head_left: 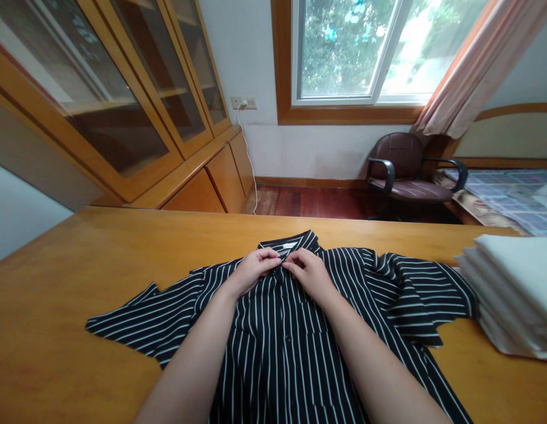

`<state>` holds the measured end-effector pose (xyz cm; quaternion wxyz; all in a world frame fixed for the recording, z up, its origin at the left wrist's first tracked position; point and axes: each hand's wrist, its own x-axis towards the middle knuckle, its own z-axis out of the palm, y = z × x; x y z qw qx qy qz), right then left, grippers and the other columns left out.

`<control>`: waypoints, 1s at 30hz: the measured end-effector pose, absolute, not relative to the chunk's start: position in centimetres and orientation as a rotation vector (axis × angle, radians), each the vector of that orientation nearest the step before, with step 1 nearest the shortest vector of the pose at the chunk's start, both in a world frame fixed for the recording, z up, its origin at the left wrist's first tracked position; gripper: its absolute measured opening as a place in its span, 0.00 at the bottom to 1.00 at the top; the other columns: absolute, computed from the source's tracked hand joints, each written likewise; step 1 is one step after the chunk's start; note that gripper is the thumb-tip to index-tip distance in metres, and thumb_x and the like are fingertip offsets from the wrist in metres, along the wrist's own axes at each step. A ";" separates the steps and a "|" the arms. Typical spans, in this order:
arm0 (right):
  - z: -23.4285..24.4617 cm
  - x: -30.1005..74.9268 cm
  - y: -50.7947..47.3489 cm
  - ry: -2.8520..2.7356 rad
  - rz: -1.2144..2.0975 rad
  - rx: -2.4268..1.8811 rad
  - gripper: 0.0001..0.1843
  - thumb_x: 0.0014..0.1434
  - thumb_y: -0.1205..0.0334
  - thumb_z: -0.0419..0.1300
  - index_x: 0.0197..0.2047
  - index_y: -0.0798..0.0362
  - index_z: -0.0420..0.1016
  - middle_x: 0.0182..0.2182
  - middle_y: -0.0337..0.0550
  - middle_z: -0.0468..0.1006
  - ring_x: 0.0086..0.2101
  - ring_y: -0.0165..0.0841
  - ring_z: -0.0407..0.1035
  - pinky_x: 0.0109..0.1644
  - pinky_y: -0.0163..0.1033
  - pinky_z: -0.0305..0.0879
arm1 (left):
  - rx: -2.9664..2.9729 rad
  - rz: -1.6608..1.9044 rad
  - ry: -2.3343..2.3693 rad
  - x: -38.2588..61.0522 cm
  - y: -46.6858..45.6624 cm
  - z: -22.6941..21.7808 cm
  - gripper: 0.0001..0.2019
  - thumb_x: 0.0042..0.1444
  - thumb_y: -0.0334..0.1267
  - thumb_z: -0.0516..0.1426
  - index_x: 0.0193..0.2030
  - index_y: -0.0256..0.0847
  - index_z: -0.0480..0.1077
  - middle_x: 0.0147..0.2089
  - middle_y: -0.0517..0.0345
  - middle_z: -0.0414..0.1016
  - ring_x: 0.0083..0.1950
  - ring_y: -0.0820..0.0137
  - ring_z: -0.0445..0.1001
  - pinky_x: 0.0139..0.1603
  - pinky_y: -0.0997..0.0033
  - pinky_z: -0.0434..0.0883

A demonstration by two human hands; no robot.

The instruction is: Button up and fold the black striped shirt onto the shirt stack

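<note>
A black short-sleeved shirt with white stripes lies spread front side up, its collar toward the far edge and its sleeves out to both sides. Just below the collar, my left hand pinches the edge of the front opening. Close beside it, my right hand pinches the facing edge, the fingertips of both hands almost meeting. Whether a button sits between the fingers is too small to make out. Lower on the front, a small dark button shows.
The shirt rests on a wooden table. A stack of folded white cloth stands at the right, touching the sleeve. Beyond the table are a glass-door cabinet, an office chair, a bed and a window.
</note>
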<state>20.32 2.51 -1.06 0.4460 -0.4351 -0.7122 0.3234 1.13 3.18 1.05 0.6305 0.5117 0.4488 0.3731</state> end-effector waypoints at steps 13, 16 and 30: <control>-0.6 20.4 2.4 -1.753 0.808 -1.080 0.05 0.59 0.64 0.65 0.31 0.50 0.77 0.29 0.38 0.78 0.32 0.32 0.71 0.39 0.36 0.67 | 1.129 0.870 0.995 1.1 3.3 1.2 0.18 0.46 0.47 0.69 0.34 0.36 0.71 0.24 0.68 0.60 0.22 0.82 0.51 0.23 0.76 0.45; -0.6 20.4 2.4 -1.745 0.833 -1.095 0.05 0.58 0.65 0.65 0.30 0.51 0.77 0.29 0.38 0.78 0.31 0.31 0.71 0.39 0.36 0.66 | 1.146 0.876 0.984 1.1 3.3 1.1 0.17 0.47 0.47 0.68 0.34 0.36 0.71 0.25 0.68 0.59 0.22 0.82 0.51 0.23 0.76 0.46; -0.7 20.2 2.6 -1.641 1.023 -1.228 0.06 0.57 0.61 0.65 0.30 0.52 0.78 0.27 0.38 0.78 0.27 0.31 0.70 0.35 0.35 0.65 | 1.652 0.987 1.080 0.5 4.0 0.3 0.11 0.53 0.46 0.65 0.35 0.40 0.79 0.37 0.56 0.71 0.41 0.66 0.71 0.46 0.67 0.68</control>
